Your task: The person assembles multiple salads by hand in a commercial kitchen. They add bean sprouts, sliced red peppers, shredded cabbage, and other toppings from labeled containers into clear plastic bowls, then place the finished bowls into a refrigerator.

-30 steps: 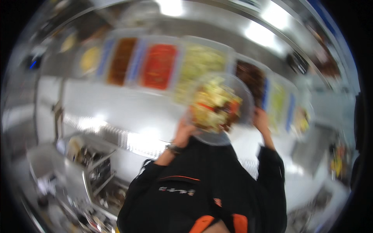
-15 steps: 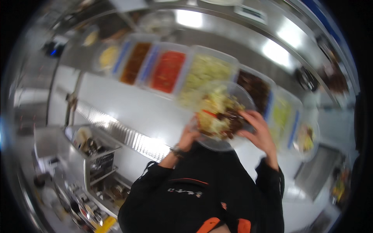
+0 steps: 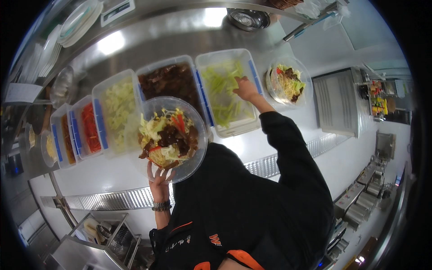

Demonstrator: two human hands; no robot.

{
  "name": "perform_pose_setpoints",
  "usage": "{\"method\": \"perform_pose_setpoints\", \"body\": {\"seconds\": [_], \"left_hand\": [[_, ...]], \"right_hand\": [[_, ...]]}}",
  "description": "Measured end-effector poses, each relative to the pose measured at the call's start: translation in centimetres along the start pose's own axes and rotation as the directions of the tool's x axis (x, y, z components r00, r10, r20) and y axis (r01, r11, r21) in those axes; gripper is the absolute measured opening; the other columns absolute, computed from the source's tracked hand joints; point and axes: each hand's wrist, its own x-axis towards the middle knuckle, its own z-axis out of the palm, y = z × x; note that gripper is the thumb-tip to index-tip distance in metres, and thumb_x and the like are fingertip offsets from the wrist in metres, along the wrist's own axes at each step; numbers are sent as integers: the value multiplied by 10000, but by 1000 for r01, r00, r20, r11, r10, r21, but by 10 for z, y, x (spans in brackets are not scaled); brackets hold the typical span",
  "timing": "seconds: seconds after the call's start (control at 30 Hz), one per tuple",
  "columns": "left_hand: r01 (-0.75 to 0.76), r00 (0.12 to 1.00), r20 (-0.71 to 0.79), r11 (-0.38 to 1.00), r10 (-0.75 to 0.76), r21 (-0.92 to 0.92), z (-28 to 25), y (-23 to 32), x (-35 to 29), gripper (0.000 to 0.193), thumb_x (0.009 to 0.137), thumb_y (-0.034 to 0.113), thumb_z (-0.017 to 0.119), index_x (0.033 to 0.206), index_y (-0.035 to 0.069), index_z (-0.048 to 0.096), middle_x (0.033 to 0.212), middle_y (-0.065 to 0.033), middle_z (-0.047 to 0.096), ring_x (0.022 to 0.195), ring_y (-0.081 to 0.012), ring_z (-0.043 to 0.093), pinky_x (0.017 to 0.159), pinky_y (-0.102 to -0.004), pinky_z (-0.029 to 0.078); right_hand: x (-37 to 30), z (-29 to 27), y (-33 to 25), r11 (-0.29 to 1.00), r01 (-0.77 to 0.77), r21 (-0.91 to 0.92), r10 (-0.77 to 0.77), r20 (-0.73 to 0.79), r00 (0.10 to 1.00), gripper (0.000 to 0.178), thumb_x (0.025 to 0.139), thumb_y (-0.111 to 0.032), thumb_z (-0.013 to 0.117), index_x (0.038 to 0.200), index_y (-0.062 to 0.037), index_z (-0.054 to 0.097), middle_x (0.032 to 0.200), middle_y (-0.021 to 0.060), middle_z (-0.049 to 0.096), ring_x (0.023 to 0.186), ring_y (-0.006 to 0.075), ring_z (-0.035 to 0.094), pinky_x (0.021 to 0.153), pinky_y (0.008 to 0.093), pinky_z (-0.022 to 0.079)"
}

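My left hand grips a clear round plastic bowl by its near side, fingers spread under and along its wall. Inside the bowl lie bean sprouts, pale cabbage pieces, red pepper strips and dark brown wood-ear-like pieces. My right hand is over a clear tub of pale green, celery-like strips, near its right side. Its thumb and forefinger look apart, with nothing visible between them. Behind the held bowl stands a tub of dark brown pieces.
Left of these stand tubs of pale chopped cabbage, red strips and brown food. A second filled clear bowl sits at the right, beside a grey metal unit. A metal bowl and stacked plates are at the back.
My right hand has let go of the bowl and moved right, over the green strips. My left hand keeps the bowl. The view has swung right along the counter.
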Motion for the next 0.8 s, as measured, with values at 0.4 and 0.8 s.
{"method": "perform_pose_setpoints", "body": {"seconds": [0.4,0.8], "left_hand": [[-42,998,-53,999,43,10,-7,-4,0,948,750,-4,540,1608,118,157,1511,-291,378,1364,-475,464,964,-607,560],[-25,997,77,1000,25,1,-20,15,16,942,736,-20,499,1613,125,187,1526,-284,374,1343,-464,491,929,-562,588]], "right_hand": [[57,115,-18,962,271,-39,-271,25,962,402,810,-154,753,1205,-176,679,1047,184,710,991,372,694,856,480,571],[40,80,-23,986,152,61,-142,-144,979,598,831,-307,765,1367,-122,575,1305,248,608,1131,400,637,968,456,521]]}}
